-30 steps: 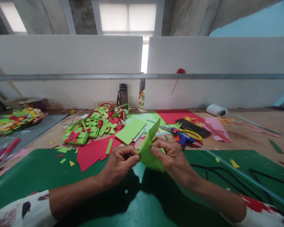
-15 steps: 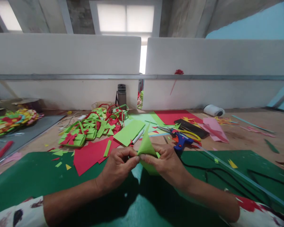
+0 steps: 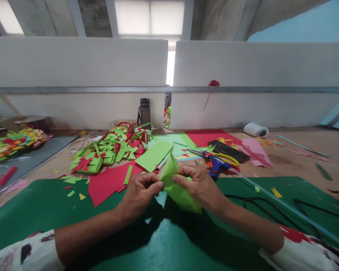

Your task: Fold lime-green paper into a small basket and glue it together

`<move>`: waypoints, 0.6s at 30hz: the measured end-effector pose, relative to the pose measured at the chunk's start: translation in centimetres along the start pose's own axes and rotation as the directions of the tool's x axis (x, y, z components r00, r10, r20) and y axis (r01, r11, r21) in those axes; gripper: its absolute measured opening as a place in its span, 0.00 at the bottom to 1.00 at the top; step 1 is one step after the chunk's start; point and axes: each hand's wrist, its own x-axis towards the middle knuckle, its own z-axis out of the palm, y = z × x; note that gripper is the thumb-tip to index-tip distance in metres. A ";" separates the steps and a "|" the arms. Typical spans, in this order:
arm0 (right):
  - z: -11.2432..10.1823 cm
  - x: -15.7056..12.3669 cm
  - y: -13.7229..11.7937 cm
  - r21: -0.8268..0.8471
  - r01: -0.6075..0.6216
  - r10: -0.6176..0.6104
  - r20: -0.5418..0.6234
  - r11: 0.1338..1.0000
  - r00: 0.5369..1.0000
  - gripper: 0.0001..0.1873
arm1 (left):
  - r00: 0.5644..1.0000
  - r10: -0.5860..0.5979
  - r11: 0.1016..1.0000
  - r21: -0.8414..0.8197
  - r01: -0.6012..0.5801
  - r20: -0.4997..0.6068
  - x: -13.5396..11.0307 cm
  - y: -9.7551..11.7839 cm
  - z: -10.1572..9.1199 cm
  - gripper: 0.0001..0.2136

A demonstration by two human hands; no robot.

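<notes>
A folded piece of light green paper (image 3: 178,190) is held up just above the dark green mat (image 3: 45,210), between both hands. My left hand (image 3: 141,195) pinches the paper's left edge with thumb and fingertips. My right hand (image 3: 199,186) grips the paper's right side, fingers curled over it. The lower flap of the paper hangs down under my right hand. Red paper sheets (image 3: 107,182) lie on the mat just left of my left hand.
A heap of green and red paper pieces (image 3: 113,148) lies behind the hands, with a flat green sheet (image 3: 154,155) and a pen. A blue glue gun (image 3: 216,165), yellow scissors (image 3: 226,158), a black phone (image 3: 228,150), pink paper (image 3: 255,150) and a bottle (image 3: 145,109) are further back. Black cords (image 3: 271,203) cross the mat at right.
The green paper has been turned and refolded between the hands; its upper tip sits lower and a flap now hangs below my right hand. Both hands stay pinched on it.
</notes>
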 end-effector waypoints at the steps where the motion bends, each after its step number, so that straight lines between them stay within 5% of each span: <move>1: 0.1 0.0 0.0 0.004 -0.028 0.028 0.028 1.000 0.999 0.08 | 1.000 -0.011 1.000 -0.007 0.011 -0.010 0.0 0.0 0.0 0.11; 12: -0.5 -0.2 0.4 -0.201 -0.050 0.058 0.037 0.978 0.998 0.12 | 0.989 -0.104 0.995 -0.024 0.102 -0.107 0.7 -0.3 -0.3 0.12; 16: -0.4 0.2 0.2 -0.348 0.026 -0.009 0.050 0.937 0.999 0.14 | 0.944 0.246 0.958 0.202 -0.202 -0.222 0.6 2.1 -1.1 0.07; 18: -0.1 0.2 0.1 -0.480 0.075 -0.041 0.081 0.874 0.996 0.14 | 0.909 0.403 0.880 0.317 -0.354 -0.103 0.1 3.4 -1.1 0.10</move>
